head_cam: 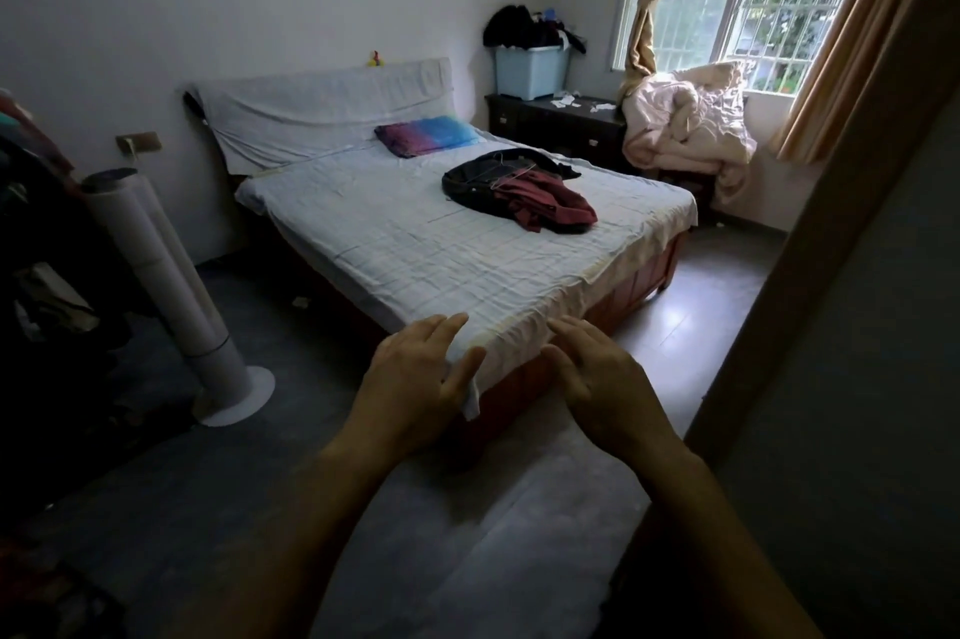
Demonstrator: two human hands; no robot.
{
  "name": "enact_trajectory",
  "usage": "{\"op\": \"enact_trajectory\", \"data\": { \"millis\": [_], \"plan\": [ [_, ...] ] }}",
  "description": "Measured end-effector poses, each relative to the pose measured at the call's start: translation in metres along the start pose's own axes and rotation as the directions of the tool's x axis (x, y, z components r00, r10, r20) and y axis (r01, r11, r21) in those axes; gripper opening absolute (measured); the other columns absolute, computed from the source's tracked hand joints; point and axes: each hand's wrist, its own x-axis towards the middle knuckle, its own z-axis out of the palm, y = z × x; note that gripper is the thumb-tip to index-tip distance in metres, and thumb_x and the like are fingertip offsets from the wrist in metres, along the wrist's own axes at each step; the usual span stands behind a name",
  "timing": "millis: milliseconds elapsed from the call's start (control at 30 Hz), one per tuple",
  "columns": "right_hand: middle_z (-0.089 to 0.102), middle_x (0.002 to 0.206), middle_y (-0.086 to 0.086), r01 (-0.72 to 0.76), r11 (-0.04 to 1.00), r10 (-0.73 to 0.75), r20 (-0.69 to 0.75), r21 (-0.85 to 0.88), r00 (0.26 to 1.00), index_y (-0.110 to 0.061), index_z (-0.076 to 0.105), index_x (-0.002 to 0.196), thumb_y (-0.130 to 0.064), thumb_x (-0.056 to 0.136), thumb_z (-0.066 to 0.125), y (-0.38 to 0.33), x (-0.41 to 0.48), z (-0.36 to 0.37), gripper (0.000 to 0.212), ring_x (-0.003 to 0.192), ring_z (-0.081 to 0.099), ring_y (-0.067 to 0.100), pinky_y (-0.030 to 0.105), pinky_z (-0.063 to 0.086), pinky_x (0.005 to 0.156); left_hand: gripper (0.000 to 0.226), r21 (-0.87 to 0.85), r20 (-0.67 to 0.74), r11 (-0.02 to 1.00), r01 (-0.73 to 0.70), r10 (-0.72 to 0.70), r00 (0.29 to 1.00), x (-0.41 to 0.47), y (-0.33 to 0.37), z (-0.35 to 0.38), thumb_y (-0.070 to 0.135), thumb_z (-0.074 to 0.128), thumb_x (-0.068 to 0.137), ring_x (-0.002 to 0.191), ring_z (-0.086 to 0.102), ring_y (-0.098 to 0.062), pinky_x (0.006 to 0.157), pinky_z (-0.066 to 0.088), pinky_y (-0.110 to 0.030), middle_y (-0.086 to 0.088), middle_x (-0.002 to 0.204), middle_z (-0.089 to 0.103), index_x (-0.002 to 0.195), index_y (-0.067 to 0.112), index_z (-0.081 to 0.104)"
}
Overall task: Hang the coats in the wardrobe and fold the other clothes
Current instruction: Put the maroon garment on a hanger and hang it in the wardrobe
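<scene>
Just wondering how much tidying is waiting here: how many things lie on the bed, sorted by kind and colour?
black garment: 1
dark red garment: 1
pillow: 1
Total: 3
The wire hangers on the clothes are too tangled to count.

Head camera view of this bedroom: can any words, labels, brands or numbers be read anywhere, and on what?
No text can be read in this view.
Pale blue plastic storage bin: no label shows.
White tower fan: no brand shows.
Black jacket and maroon garment on the bed: no print visible.
White paper scraps on the dark dresser: too small to tell.
</scene>
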Motion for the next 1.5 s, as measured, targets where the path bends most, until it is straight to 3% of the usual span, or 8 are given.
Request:
{"op": "enact_trajectory", "data": {
  "millis": [100, 200, 700, 800, 967, 1133, 1400, 1500],
  "plan": [
    [0.053, 0.136, 0.0, -0.02, 1.0, 0.02, 0.028, 0.014, 0.999, -0.018, 0.054, 0.132, -0.038, 0.096, 0.048, 0.018, 0.008, 0.014, 0.042, 0.126, 0.045, 0.009, 0.004, 0.021, 0.099, 0.071, -0.007, 0.024, 1.0, 0.024, -0.024, 0.999, 0.011, -0.006, 0.015, 0.062, 0.027, 0.085, 0.129, 0.043, -0.015, 0.108, 0.034, -0.034, -0.001, 0.142, 0.047, 0.14, 0.019, 0.042],
    [0.054, 0.137, 0.0, -0.039, 0.999, 0.038, 0.057, 0.02, 0.998, -0.019, 0.054, 0.132, -0.043, 0.093, 0.046, 0.035, 0.025, 0.033, 0.047, 0.127, 0.044, 0.009, -0.004, 0.013, 0.097, 0.069, -0.006, 0.045, 0.999, 0.041, -0.04, 0.998, 0.034, -0.02, 0.026, 0.06, 0.03, 0.086, 0.128, 0.044, -0.016, 0.107, 0.035, -0.034, -0.002, 0.141, 0.048, 0.139, 0.018, 0.043],
    [0.052, 0.138, -0.001, -0.163, 0.986, 0.163, 0.007, -0.033, 0.987, -0.02, 0.053, 0.133, -0.039, 0.096, 0.047, 0.06, 0.213, 0.124, 0.042, 0.126, 0.046, 0.01, 0.015, 0.027, 0.103, 0.061, -0.098, 0.132, 0.993, -0.061, 0.074, 0.988, 0.239, -0.152, 0.056, 0.057, 0.032, 0.092, 0.132, 0.039, -0.014, 0.11, 0.031, -0.037, 0.001, 0.145, 0.043, 0.143, 0.023, 0.037],
    [0.052, 0.138, -0.001, -0.187, 0.981, 0.186, -0.024, -0.06, 0.982, -0.021, 0.053, 0.133, -0.045, 0.095, 0.044, 0.065, 0.249, 0.131, 0.046, 0.127, 0.045, 0.01, 0.018, 0.03, 0.104, 0.065, -0.131, 0.128, 0.986, -0.103, 0.12, 0.984, 0.289, -0.169, 0.062, 0.057, 0.03, 0.088, 0.13, 0.041, -0.015, 0.109, 0.033, -0.037, 0.0, 0.143, 0.045, 0.141, 0.021, 0.04],
    [0.051, 0.139, -0.003, -0.27, 0.959, 0.269, -0.027, -0.089, 0.963, -0.024, 0.051, 0.135, -0.05, 0.093, 0.039, 0.1, 0.29, 0.135, 0.05, 0.127, 0.044, 0.008, 0.013, 0.026, 0.101, 0.06, -0.204, 0.167, 0.965, -0.165, 0.2, 0.965, 0.352, -0.17, 0.099, 0.057, 0.032, 0.091, 0.128, 0.044, -0.014, 0.107, 0.036, -0.038, 0.002, 0.143, 0.045, 0.141, 0.024, 0.04],
    [0.05, 0.139, -0.004, -0.33, 0.939, 0.328, -0.041, -0.093, 0.944, -0.024, 0.05, 0.135, -0.05, 0.091, 0.038, 0.155, 0.337, 0.134, 0.053, 0.127, 0.044, 0.008, 0.017, 0.029, 0.102, 0.053, -0.219, 0.212, 0.959, -0.183, 0.229, 0.95, 0.422, -0.162, 0.139, 0.048, 0.039, 0.096, 0.13, 0.041, -0.013, 0.108, 0.032, -0.033, 0.004, 0.147, 0.039, 0.144, 0.025, 0.034],
    [0.051, 0.139, 0.003, -0.249, 0.957, 0.247, -0.03, -0.147, 0.968, -0.019, 0.052, 0.134, -0.043, 0.094, 0.045, 0.269, 0.438, 0.096, 0.048, 0.129, 0.046, 0.017, 0.035, 0.037, 0.109, 0.054, -0.189, 0.215, 0.97, -0.149, 0.189, 0.958, 0.542, -0.118, 0.211, 0.049, 0.039, 0.095, 0.13, 0.042, -0.014, 0.108, 0.034, -0.033, 0.002, 0.145, 0.042, 0.143, 0.024, 0.037],
    [0.048, 0.142, 0.001, -0.231, 0.962, 0.231, -0.014, -0.146, 0.973, -0.022, 0.05, 0.136, -0.044, 0.096, 0.046, 0.308, 0.48, 0.079, 0.046, 0.13, 0.043, 0.015, 0.031, 0.033, 0.111, 0.054, -0.172, 0.212, 0.976, -0.134, 0.169, 0.962, 0.586, -0.1, 0.231, 0.05, 0.039, 0.094, 0.129, 0.043, -0.014, 0.107, 0.033, -0.034, 0.003, 0.145, 0.043, 0.142, 0.024, 0.037]
  ]
}}
